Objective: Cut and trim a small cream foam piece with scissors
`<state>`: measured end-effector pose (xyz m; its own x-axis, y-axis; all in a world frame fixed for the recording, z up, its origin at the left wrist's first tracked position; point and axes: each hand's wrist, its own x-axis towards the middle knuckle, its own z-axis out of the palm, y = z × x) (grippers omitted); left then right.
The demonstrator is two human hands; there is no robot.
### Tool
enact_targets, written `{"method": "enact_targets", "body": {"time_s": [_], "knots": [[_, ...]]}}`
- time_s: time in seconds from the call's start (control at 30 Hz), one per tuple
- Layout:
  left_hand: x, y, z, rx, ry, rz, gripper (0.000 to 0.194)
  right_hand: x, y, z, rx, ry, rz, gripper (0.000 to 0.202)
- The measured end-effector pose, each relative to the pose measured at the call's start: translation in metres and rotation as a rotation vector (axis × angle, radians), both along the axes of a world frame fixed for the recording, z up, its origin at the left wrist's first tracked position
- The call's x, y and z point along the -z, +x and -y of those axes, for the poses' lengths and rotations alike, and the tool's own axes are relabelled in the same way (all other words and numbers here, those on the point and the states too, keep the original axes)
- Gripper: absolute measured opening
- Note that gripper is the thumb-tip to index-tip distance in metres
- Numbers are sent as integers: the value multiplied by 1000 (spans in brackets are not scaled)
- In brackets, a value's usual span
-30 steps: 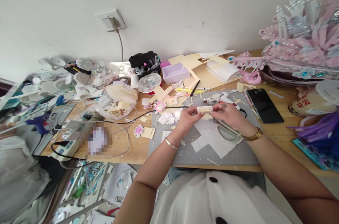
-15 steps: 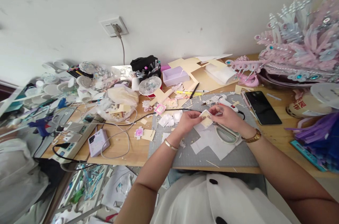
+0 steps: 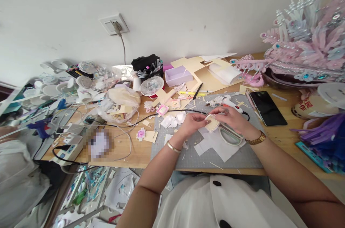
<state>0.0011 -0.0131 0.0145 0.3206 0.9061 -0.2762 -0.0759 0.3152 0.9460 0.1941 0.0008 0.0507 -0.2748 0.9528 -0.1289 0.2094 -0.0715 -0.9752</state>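
Both hands meet over a grey cutting mat (image 3: 188,161) and hold a small cream card piece with a white edge (image 3: 212,124). My left hand (image 3: 194,123) pinches its left side between thumb and fingers. On its upper right side, the fingers of my right hand (image 3: 231,119) are closed. Scissors with pale handles (image 3: 231,137) lie just below my right hand, their blades hidden. Under them, white paper sheets (image 3: 208,147) spread over the mat. A white hot glue gun (image 3: 229,101) rests behind my right hand.
A phone (image 3: 267,107) and a lidded cup (image 3: 309,107) stand right, near pink beaded headpieces (image 3: 304,59). Cream card sheets (image 3: 201,77) and a lilac box (image 3: 178,76) lie behind. At left are a power strip (image 3: 68,150), cables, and another person's white sleeve (image 3: 18,177).
The card piece has turned in my fingers, so its cream face with the white border shows more. My right fingers have shifted slightly left along its top.
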Motion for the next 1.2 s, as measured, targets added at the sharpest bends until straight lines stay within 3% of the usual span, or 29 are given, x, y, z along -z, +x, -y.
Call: {"method": "enact_targets", "body": {"time_s": [0.5, 1.2], "knots": [[-4, 1, 0, 15, -25, -33, 39, 8, -4, -1, 85, -35, 3, 19], [-8, 1, 1, -27, -102, 64, 39, 11, 2, -3, 30, 24, 70, 17]]}}
